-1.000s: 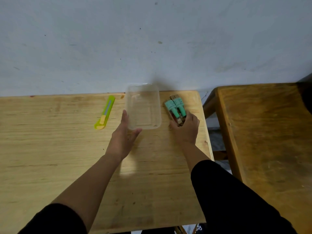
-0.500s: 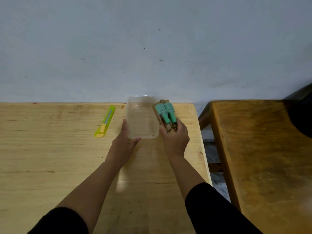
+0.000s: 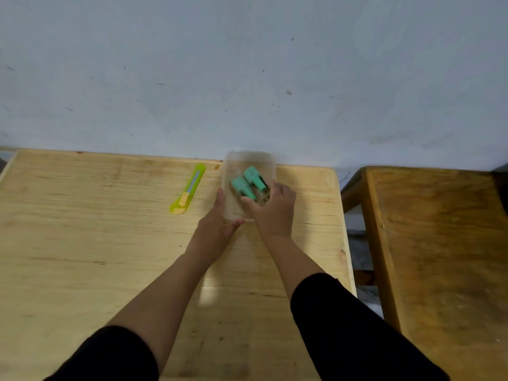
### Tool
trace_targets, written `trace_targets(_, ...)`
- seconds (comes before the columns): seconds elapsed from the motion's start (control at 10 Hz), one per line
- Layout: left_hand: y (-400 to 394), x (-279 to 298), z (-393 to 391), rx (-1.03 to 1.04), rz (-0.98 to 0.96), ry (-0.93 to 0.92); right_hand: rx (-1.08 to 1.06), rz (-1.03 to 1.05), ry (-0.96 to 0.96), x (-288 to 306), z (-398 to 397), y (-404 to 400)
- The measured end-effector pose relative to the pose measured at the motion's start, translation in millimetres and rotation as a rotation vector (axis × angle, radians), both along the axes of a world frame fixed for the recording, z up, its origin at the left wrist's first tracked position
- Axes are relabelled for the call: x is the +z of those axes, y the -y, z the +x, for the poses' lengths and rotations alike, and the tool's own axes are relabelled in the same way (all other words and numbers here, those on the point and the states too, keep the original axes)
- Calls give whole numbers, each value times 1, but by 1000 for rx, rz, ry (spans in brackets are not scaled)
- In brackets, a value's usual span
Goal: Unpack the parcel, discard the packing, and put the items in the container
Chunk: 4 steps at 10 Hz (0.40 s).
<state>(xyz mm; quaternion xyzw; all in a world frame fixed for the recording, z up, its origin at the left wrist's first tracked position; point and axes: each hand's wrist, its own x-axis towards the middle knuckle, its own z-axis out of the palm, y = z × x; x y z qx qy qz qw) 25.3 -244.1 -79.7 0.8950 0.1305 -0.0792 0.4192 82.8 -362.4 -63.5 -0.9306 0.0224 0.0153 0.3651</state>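
A clear plastic container [image 3: 248, 158] stands at the far edge of the light wooden table [image 3: 82, 243], against the wall. Inside it is a pack of green-capped items [image 3: 247, 182] on a brownish backing. My right hand [image 3: 270, 213] reaches into the container from the near right and grips the near end of the pack. My left hand [image 3: 217, 224] holds the container's near left corner, fingers along its left wall and thumb at its near rim.
A yellow-green utility knife [image 3: 188, 189] lies left of the container, pointing away from me. A darker wooden table [image 3: 439, 257] stands to the right across a narrow gap. The grey wall rises right behind both tables.
My right hand has lifted the green pack from the table right of the container and carried it leftward into the container. My left hand has kept its hold on the container.
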Motion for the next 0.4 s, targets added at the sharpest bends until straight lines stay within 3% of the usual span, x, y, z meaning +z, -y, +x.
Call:
trace_targets(0.2,1,7,-1,-7,-5,-48,120,-57,19,1,-15,16)
trace_targets(0.4,-16,4,-26,-73,62,-102,91,-32,222,4,-58,25)
